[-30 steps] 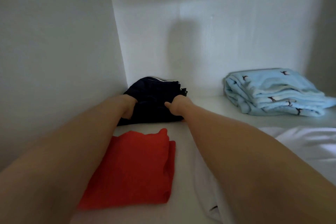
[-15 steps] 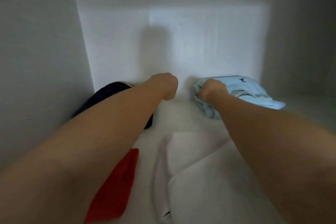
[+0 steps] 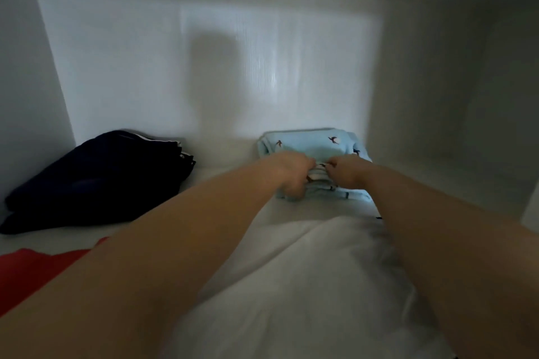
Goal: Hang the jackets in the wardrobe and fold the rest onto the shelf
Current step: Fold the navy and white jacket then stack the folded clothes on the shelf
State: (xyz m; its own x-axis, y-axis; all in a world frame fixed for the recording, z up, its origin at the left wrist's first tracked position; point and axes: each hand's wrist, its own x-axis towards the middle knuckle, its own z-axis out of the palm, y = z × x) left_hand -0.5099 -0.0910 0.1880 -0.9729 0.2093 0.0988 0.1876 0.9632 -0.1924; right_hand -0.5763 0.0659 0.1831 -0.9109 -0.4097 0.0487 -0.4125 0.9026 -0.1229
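Note:
A folded light blue garment with small dark bird prints lies at the back of the white shelf, right of centre. My left hand grips its front left edge with curled fingers. My right hand pinches the folds just beside it. A folded dark navy garment sits at the back left. A folded red garment lies at the front left, partly under my left forearm. A white garment spreads across the front between my arms.
The shelf is a white wardrobe compartment with a back wall, a left wall and a right wall close around the piles. A bare strip of shelf lies between the navy and blue garments.
My left hand left the navy garment and moved right. Both hands now hold the front of the light blue garment, which sits further from the right wall. The view has shifted right.

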